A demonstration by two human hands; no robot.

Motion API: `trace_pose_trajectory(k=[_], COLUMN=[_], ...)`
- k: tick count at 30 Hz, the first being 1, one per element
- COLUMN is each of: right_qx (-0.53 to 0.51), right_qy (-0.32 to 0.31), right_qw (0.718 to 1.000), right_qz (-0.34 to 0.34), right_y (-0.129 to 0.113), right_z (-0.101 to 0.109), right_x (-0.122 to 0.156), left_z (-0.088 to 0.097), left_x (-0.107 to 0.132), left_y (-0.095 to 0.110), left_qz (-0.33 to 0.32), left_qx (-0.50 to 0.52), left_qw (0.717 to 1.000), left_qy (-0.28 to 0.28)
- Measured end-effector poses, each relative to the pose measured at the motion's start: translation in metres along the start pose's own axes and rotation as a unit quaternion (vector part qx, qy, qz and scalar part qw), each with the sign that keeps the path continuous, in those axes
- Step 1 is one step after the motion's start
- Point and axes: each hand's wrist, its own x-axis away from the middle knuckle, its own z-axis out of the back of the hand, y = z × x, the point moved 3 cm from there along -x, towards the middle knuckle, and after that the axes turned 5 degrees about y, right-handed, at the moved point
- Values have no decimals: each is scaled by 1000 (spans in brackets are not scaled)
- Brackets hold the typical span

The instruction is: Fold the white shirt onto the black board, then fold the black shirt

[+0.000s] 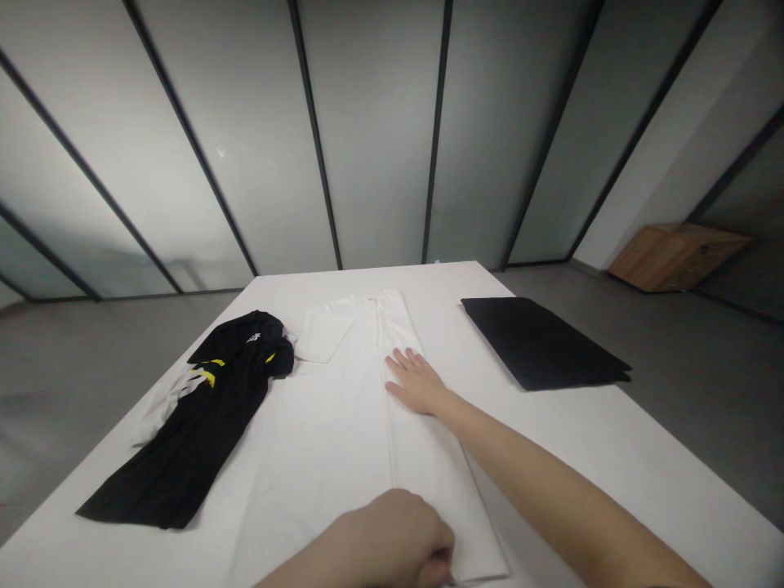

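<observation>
A white short-sleeved shirt (331,433) lies spread on the white table, its collar end away from me. One sleeve (324,335) sticks out on the left. Along the right side, a long strip of the shirt is folded inward. My right hand (416,381) rests flat on that strip with its fingers spread. Closer to me, my left hand (392,535) is closed at the shirt's lower edge, its fingers curled on the fabric; its fingertips are partly hidden.
A black garment with yellow and white parts (229,416) lies loosely on the left of the table (551,482). On the right is a flat black folding board or folded cloth (539,343). Behind stand frosted glass panels (373,131), and a wooden cabinet (661,257) is at far right.
</observation>
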Motion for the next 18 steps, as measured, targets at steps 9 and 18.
trace_pose_trajectory(k=[9, 18], right_qx=[-113, -364], right_qy=[116, 323], right_qw=[987, 859], right_qz=[13, -159], right_y=[13, 58], right_z=[4, 5], right_x=[-16, -4], left_z=[59, 57], left_x=[-41, -89], left_y=[-5, -57], left_qz=[-26, 235], left_qx=[39, -170], left_qw=[989, 896], left_qy=[-142, 336])
